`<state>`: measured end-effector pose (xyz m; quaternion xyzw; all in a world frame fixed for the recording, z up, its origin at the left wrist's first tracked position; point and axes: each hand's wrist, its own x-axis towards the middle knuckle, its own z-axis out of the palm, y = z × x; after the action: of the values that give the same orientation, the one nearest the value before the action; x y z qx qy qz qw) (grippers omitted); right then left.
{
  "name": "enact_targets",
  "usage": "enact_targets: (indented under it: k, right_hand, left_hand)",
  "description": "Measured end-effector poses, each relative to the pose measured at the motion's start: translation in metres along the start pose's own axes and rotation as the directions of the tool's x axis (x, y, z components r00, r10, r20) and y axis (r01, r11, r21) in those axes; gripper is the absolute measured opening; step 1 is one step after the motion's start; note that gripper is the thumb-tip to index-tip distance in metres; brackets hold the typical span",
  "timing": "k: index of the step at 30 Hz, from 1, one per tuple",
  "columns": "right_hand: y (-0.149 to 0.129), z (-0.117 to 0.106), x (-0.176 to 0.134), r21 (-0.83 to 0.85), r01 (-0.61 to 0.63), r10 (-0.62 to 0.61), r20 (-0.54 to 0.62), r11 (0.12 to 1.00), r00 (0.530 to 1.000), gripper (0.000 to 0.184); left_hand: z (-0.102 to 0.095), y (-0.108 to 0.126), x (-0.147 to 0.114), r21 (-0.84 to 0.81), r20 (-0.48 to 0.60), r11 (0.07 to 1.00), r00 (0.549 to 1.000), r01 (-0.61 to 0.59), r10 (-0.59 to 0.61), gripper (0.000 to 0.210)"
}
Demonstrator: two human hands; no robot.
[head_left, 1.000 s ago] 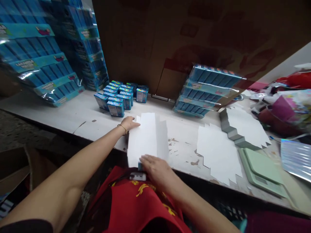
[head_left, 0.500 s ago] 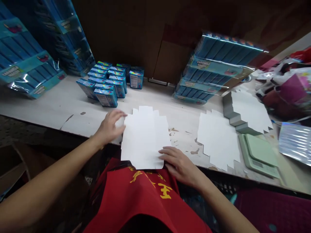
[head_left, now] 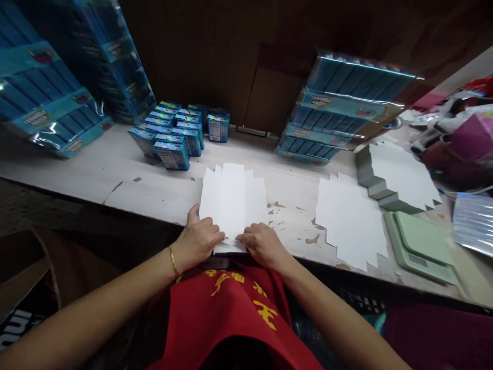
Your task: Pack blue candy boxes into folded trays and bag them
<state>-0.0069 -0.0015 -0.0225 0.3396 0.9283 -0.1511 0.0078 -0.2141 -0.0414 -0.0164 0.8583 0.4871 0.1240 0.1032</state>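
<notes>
A white die-cut cardboard box blank [head_left: 232, 200] lies at the table's front edge, its two sides bent up along creases and its near end folded. Curled over its near left part is my left hand [head_left: 201, 239], closed on the cardboard, with a gold bracelet at the wrist. My right hand [head_left: 262, 242] is closed on the near right part, its fingertips close to those of the left. Beyond the blank stand several small blue printed boxes [head_left: 172, 154] in rows. The undersides of the folds are hidden by my hands.
Another flat blank [head_left: 348, 221] lies to the right, beside a stack of blanks [head_left: 400, 172] and a pale green scale [head_left: 423, 241]. Wrapped blue packs labelled CARAMELO MAGICO stand at the back right [head_left: 327, 108] and left [head_left: 50, 87]. A silvery sheet [head_left: 473, 221] lies far right.
Both hands have come together at the near end of the blank and closed on it. The blank, flat before, now has its sides bent up and near end folded.
</notes>
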Motion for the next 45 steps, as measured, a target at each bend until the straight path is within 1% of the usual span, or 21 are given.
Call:
enact_targets:
  k: [3, 5, 6, 8, 12, 17, 21, 22, 24, 26, 27, 29, 30, 31, 34, 35, 38, 41, 43, 45]
  right_hand:
    - [-0.007, -0.010, 0.027, -0.066, -0.066, 0.073, 0.123, 0.996, 0.990, 0.024]
    - [-0.011, -0.014, 0.040, -0.110, -0.077, 0.094, 0.165, 0.991, 0.982, 0.022]
    - [-0.012, -0.015, 0.044, -0.132, -0.069, 0.092, 0.174, 0.989, 0.980, 0.021]
    - [-0.015, -0.015, 0.048, -0.164, -0.055, 0.084, 0.179, 0.985, 0.980, 0.022]
    - [-0.018, -0.016, 0.044, -0.188, -0.083, 0.119, 0.193, 0.979, 0.974, 0.024]
    - [-0.018, -0.013, 0.045, -0.189, -0.089, 0.122, 0.173, 0.978, 0.977, 0.020]
    - [-0.016, -0.013, 0.041, -0.168, -0.095, 0.115, 0.113, 0.981, 0.987, 0.017]
    - [-0.016, -0.014, 0.036, -0.134, -0.075, 0.086, 0.076, 0.988, 0.993, 0.017]
    - [-0.017, -0.017, 0.016, -0.037, 0.013, -0.015, -0.060, 0.999, 0.998, 0.020]
    - [-0.019, -0.015, -0.008, 0.039, 0.113, -0.101, -0.230, 0.993, 0.968, 0.032]
    - [-0.019, -0.011, -0.018, 0.048, 0.136, -0.116, -0.293, 0.990, 0.949, 0.042]
    - [-0.018, 0.001, -0.032, 0.009, 0.125, -0.114, -0.359, 0.992, 0.926, 0.058]
    - [-0.017, 0.009, -0.034, -0.032, 0.114, -0.118, -0.376, 0.993, 0.919, 0.060]
    - [-0.014, 0.017, -0.033, -0.074, 0.110, -0.130, -0.391, 0.991, 0.911, 0.055]
    - [-0.004, 0.030, -0.018, -0.158, 0.131, -0.186, -0.412, 0.979, 0.892, 0.022]
    - [-0.001, 0.031, -0.013, -0.168, 0.131, -0.190, -0.412, 0.977, 0.891, 0.018]
    - [0.002, 0.026, -0.003, -0.174, 0.078, -0.147, -0.430, 0.982, 0.891, 0.024]
    - [-0.001, 0.020, 0.000, -0.165, 0.002, -0.079, -0.462, 0.986, 0.884, 0.023]
    - [-0.005, 0.020, 0.001, -0.153, -0.037, -0.041, -0.476, 0.988, 0.878, 0.022]
    - [-0.008, 0.021, 0.002, -0.135, -0.070, -0.007, -0.499, 0.988, 0.867, 0.020]
  left_hand:
    - [-0.005, -0.001, 0.016, 0.036, 0.096, 0.999, 0.995, -0.032, 0.028, 0.023]
    - [-0.002, -0.002, 0.023, 0.007, 0.156, 1.000, 0.988, -0.012, 0.010, 0.025]
    - [0.000, -0.003, 0.025, -0.003, 0.168, 1.000, 0.986, 0.006, -0.006, 0.026]
    - [0.005, -0.005, 0.026, -0.006, 0.144, 0.999, 0.988, 0.049, -0.047, 0.025]
    - [0.012, -0.005, 0.023, 0.036, 0.062, 0.993, 0.992, 0.110, -0.112, 0.021]
    - [0.014, 0.003, 0.026, 0.054, 0.018, 0.989, 0.990, 0.141, -0.142, 0.022]
    - [0.012, 0.010, 0.031, 0.090, 0.022, 0.982, 0.985, 0.168, -0.171, 0.020]
    - [0.011, 0.010, 0.031, 0.100, 0.027, 0.981, 0.985, 0.166, -0.169, 0.020]
    - [0.011, 0.010, 0.030, 0.127, 0.038, 0.982, 0.988, 0.143, -0.149, 0.020]
    - [0.011, 0.008, 0.029, 0.152, 0.045, 0.983, 0.993, 0.101, -0.109, 0.023]
    - [0.011, 0.008, 0.029, 0.163, 0.045, 0.983, 0.995, 0.079, -0.088, 0.024]
    - [0.011, 0.007, 0.028, 0.185, 0.043, 0.981, 0.997, 0.053, -0.061, 0.027]
    - [0.010, 0.007, 0.028, 0.192, 0.044, 0.980, 0.997, 0.047, -0.056, 0.028]
    - [0.010, 0.007, 0.029, 0.194, 0.050, 0.980, 0.997, 0.044, -0.055, 0.028]
    - [0.006, 0.006, 0.031, 0.149, 0.085, 0.988, 0.995, 0.046, -0.059, 0.026]
    - [0.005, 0.005, 0.033, 0.121, 0.100, 0.991, 0.993, 0.049, -0.061, 0.026]
    - [0.002, 0.004, 0.040, 0.055, 0.152, 0.996, 0.985, 0.074, -0.082, 0.029]
    - [-0.002, 0.003, 0.048, 0.025, 0.225, 0.995, 0.969, 0.098, -0.101, 0.032]
    - [-0.007, 0.003, 0.051, 0.020, 0.264, 0.995, 0.960, 0.093, -0.095, 0.040]
    - [-0.013, 0.003, 0.052, 0.005, 0.324, 0.998, 0.944, 0.059, -0.058, 0.044]
